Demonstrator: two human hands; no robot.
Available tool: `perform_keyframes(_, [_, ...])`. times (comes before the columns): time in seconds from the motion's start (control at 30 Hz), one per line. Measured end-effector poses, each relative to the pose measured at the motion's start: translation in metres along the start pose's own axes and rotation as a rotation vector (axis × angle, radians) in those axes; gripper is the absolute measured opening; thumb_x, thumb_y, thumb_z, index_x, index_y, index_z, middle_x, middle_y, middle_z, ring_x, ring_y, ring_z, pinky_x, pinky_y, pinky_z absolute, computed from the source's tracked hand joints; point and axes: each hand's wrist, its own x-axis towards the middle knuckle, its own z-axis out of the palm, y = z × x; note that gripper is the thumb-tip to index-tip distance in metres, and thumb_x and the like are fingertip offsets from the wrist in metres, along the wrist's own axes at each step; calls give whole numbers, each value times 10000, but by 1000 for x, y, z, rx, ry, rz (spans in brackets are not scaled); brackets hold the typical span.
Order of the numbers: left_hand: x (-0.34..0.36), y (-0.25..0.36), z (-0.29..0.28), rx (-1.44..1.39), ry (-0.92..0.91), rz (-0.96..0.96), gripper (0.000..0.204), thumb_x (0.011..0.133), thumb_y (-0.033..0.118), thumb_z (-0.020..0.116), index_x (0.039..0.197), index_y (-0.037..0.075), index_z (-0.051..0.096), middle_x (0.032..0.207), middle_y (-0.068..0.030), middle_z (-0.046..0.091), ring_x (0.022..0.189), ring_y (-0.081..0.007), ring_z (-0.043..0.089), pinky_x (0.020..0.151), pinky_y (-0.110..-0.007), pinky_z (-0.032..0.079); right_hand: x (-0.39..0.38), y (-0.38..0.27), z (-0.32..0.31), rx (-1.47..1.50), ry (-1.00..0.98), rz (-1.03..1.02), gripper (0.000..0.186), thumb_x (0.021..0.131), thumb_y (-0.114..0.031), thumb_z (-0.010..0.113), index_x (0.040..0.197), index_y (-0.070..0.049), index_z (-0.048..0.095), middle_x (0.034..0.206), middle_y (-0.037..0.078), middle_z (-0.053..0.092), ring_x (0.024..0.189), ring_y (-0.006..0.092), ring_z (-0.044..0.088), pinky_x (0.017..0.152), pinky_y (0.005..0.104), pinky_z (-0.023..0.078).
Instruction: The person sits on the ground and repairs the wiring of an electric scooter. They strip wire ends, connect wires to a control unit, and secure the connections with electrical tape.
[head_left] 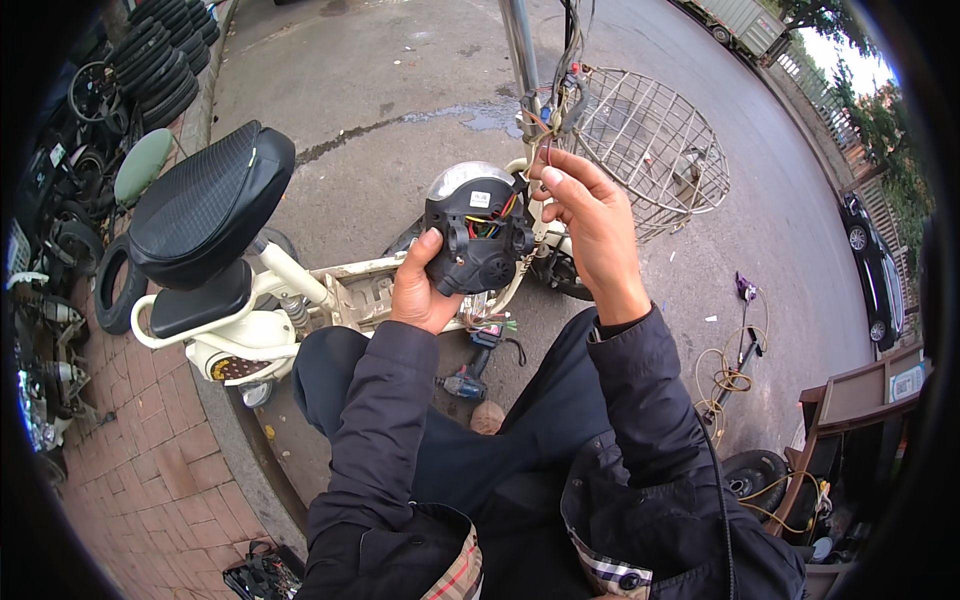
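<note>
My left hand (420, 285) grips a black headlight (468, 262) from below, thumb on its near side. The headlight's clear lens faces away, and coloured wires (490, 222) show in its open back. My right hand (592, 215) is to the right and a little higher, its thumb and forefinger pinched on a thin wire beside the bundle of loose wires (545, 122). That bundle hangs along the metal steering column (521, 50) of a cream electric scooter (315, 285). The wire's end is hidden by my fingers.
A wire basket (655, 135) is beyond my right hand. The scooter's black seat (205, 205) stands at the left. A cordless drill (466, 378) lies on the ground between my legs. Stacked tyres (160, 75) line the left kerb; a tool with a yellow hose (735, 380) lies right.
</note>
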Motion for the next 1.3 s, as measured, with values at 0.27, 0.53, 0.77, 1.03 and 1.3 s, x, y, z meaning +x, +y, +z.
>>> perform_keyframes(0.27, [-2, 3, 0, -81, 15, -10, 670, 906, 436, 728, 1404, 32, 533, 1353, -168, 624, 1225, -318, 623, 1082, -501, 482, 7, 4, -1, 10, -42, -27, 323, 961, -28, 629, 1270, 61, 646, 1042, 90, 723, 860, 131, 665, 722, 254, 510])
perform_keyframes(0.53, [-1, 5, 1, -39, 8, -10, 714, 930, 466, 700, 1449, 25, 485, 1397, -199, 588, 1261, -340, 602, 1098, -521, 473, 4, 2, 0, 9, -61, 3, 388, 947, -61, 646, 1317, 53, 605, 1074, 93, 724, 896, 121, 659, 756, 253, 500])
perform_keyframes(0.77, [-4, 6, -4, -12, 4, -22, 717, 939, 444, 697, 1453, 1, 465, 1389, -203, 587, 1248, -321, 614, 1090, -485, 486, 1, 11, 14, -76, -108, 51, 376, 934, -118, 735, 1275, 2, 633, 1068, 11, 702, 908, 53, 624, 762, 229, 463])
perform_keyframes(1.03, [-12, 4, 3, -49, -7, -70, 774, 872, 490, 750, 1424, 9, 500, 1318, -187, 629, 1182, -310, 652, 1034, -480, 535, -3, 19, 14, -22, -148, 114, 248, 970, -87, 665, 1208, -18, 675, 1074, 15, 700, 1008, 84, 618, 907, 243, 453])
perform_keyframes(1.3, [-9, 2, 8, 44, -20, -106, 830, 861, 461, 771, 1468, -5, 450, 1380, -192, 599, 1236, -316, 623, 1075, -459, 511, -5, 11, 16, -102, -109, 87, 358, 971, -115, 643, 1306, 0, 596, 1152, 75, 703, 1071, 131, 636, 970, 287, 458])
